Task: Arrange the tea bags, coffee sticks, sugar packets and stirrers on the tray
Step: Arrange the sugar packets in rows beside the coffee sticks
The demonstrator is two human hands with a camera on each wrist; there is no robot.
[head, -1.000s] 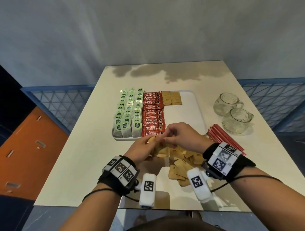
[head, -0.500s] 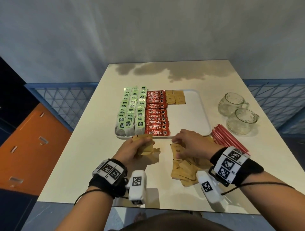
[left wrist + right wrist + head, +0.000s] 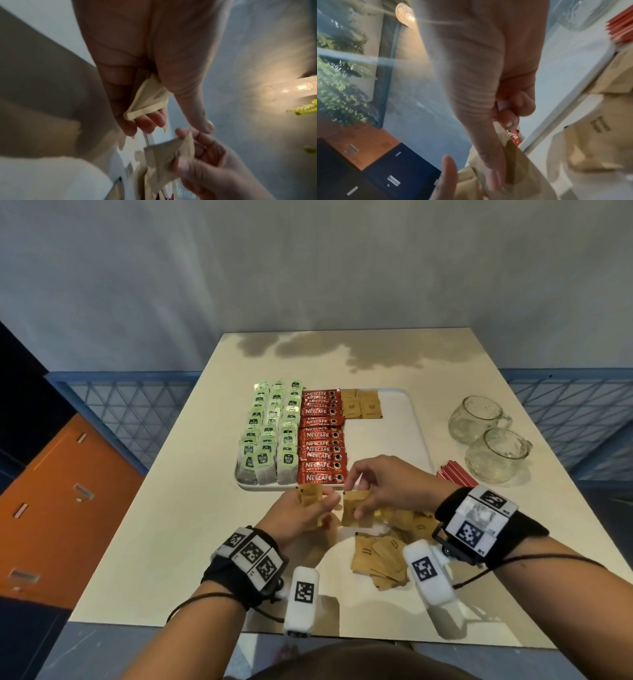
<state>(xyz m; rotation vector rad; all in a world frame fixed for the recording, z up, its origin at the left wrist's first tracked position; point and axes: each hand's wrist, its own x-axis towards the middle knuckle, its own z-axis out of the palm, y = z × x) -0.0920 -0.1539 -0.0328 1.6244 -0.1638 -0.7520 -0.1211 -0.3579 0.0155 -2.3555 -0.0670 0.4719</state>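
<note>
A white tray point(image 3: 411, 440) holds rows of green tea bags point(image 3: 270, 436), red coffee sticks point(image 3: 322, 440) and a few brown sugar packets point(image 3: 361, 405) at its far end. Just in front of the tray, my left hand point(image 3: 320, 503) grips a small stack of sugar packets point(image 3: 149, 100). My right hand point(image 3: 359, 503) pinches one more packet point(image 3: 356, 510) between thumb and fingers, close beside the left hand's stack. A loose pile of sugar packets point(image 3: 383, 556) lies on the table under my right wrist. Red stirrers point(image 3: 455, 477) lie right of the tray, partly hidden by my right hand.
Two glass cups point(image 3: 476, 417) point(image 3: 496, 455) stand at the right of the table, behind the stirrers. The right half of the tray is bare white. A blue mesh railing point(image 3: 137, 405) runs beyond the table's left edge.
My right hand has lifted off the loose pile with one packet and brought it up to the left hand's stack. The left hand has stayed near the tray's front edge.
</note>
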